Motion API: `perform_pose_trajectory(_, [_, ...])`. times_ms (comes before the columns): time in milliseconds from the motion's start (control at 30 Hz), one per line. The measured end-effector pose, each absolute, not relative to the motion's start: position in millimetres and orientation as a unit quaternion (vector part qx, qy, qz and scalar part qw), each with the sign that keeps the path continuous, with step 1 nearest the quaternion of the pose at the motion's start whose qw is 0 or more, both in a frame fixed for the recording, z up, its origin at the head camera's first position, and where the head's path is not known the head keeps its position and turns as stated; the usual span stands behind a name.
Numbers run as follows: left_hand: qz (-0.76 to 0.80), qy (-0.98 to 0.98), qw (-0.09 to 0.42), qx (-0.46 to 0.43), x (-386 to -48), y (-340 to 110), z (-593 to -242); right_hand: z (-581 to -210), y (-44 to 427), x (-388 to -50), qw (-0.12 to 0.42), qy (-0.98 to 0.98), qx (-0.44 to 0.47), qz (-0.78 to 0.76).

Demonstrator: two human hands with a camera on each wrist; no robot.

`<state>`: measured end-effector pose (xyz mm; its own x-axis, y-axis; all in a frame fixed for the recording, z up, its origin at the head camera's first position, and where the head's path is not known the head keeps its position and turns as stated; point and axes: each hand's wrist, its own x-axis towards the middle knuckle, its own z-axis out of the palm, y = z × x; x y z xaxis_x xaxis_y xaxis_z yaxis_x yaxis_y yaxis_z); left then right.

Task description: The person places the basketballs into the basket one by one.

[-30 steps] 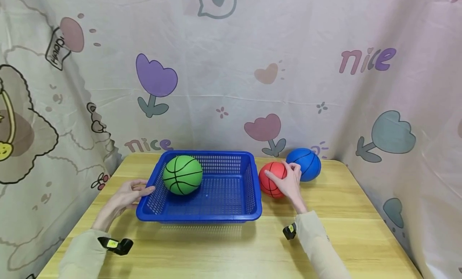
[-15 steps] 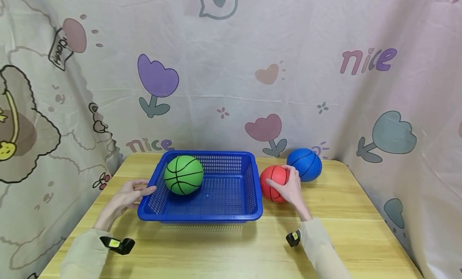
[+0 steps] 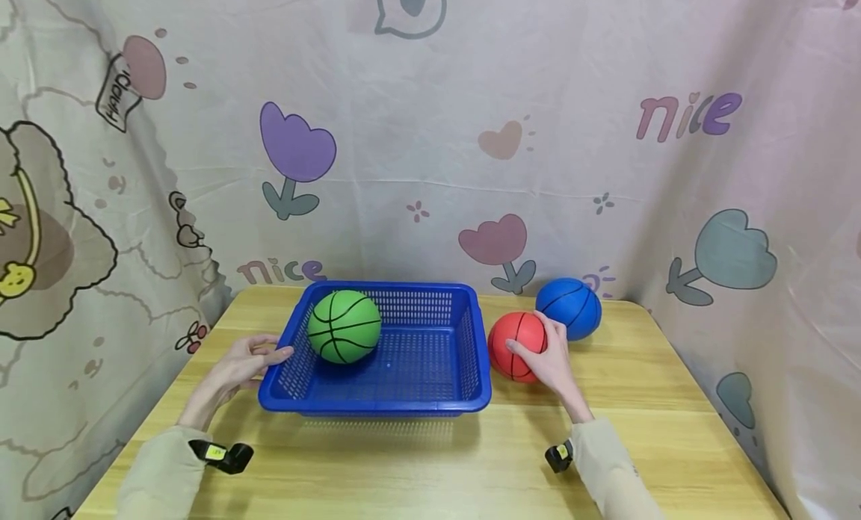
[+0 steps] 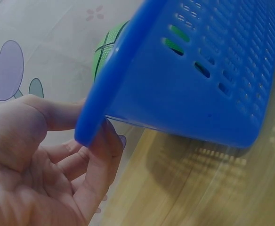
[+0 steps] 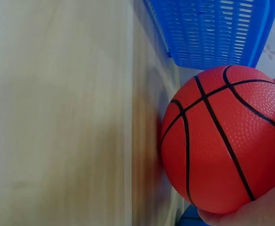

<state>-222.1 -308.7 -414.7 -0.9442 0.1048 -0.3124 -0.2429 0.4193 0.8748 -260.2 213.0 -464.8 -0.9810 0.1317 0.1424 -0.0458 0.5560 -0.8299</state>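
A blue plastic basket [image 3: 377, 406] with slotted walls stands on the table, and a green toy basketball [image 3: 344, 326] sits in its left part. My left hand [image 3: 237, 367] pinches the basket's left rim, the thumb above and the fingers curled below, as the left wrist view shows. Just right of the basket is a red toy basketball [image 3: 516, 347], also large in the right wrist view. My right hand [image 3: 553, 359] grips this red ball from its right side, thumb in front and fingers over the top and back. Whether the ball touches the table is unclear.
A blue toy basketball [image 3: 569, 308] rests behind my right hand at the table's back right. The wooden table [image 3: 417, 471] reaches back to a printed curtain [image 3: 403, 131], which also hangs along both sides.
My right hand and the red ball have moved slightly right and nearer to me, with the fingers further round the ball. The left hand keeps its hold on the rim.
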Motion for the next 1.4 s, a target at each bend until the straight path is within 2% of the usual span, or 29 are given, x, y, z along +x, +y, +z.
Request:
perform_pose_trajectory(467, [0.547, 0.821, 0.160, -0.042, -223, -309, -416, -465, 213, -260, 0.130, -0.863, -0.026, 0.488])
perform_pose_trajectory(867, [0.546, 0.822, 0.159, -0.043, -224, -309, -416, -431, 213, -259, 0.205, -0.842, -0.010, 0.499])
perform_pose_trajectory(1133, [0.549, 0.819, 0.159, -0.049, -223, -308, -415, -405, 205, -254, 0.195, -0.828, 0.018, 0.525])
perform_pose_trajectory(1400, [0.547, 0.820, 0.160, -0.049, -224, -309, -415, -391, 175, -242, 0.181, -0.813, 0.069, 0.550])
